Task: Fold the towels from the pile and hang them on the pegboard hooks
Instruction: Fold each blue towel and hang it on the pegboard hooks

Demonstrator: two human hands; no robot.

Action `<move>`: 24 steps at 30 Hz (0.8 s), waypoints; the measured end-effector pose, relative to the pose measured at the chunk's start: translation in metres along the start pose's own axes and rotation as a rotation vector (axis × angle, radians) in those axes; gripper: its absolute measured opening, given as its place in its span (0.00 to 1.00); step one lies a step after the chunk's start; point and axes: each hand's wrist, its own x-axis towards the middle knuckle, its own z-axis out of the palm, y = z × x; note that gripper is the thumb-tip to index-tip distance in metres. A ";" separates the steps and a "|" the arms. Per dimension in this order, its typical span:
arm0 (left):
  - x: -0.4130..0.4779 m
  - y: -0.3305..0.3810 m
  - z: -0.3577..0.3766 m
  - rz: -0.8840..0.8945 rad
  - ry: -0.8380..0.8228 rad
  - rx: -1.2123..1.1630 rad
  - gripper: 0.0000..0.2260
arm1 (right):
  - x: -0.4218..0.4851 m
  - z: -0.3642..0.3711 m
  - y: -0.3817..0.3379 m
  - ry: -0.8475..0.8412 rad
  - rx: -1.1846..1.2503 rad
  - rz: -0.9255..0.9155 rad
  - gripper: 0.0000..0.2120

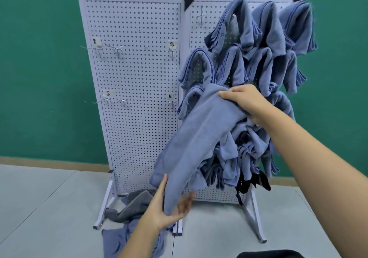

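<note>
I see a person's two bare arms reaching toward two white pegboards standing side by side on a grey table (49, 208), against a green wall (39, 58). The right hand (243, 100) is curled over the top end of a long blue towel (199, 138), gripping it in front of the right pegboard (199, 24). The left hand (169, 206) is palm up with its thumb on one side and its fingers on the other, holding the towel's lower end, so the cloth hangs slanted between the two hands. The right pegboard is crowded with hung towels (264, 28), all blue and draped in overlapping rows. The left pegboard (135, 78) carries small labels and bare hooks (119, 48). At its foot lies the pile (129, 208), grey and blue cloth crumpled on the table.
</note>
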 end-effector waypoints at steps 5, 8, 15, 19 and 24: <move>0.000 0.032 0.018 0.214 0.128 0.124 0.13 | -0.006 -0.030 0.066 0.079 0.196 0.228 0.12; -0.003 0.066 0.021 0.322 0.274 0.340 0.12 | -0.017 -0.044 0.114 -0.021 0.002 0.288 0.15; -0.023 0.130 0.033 0.462 0.277 0.864 0.08 | -0.023 -0.060 0.147 -0.229 -0.008 0.318 0.06; -0.032 0.161 0.053 0.612 0.145 0.790 0.08 | -0.006 -0.067 0.136 -0.165 0.226 0.185 0.10; -0.031 0.183 0.063 0.666 0.095 0.810 0.26 | 0.012 -0.066 0.125 -0.082 0.340 0.140 0.08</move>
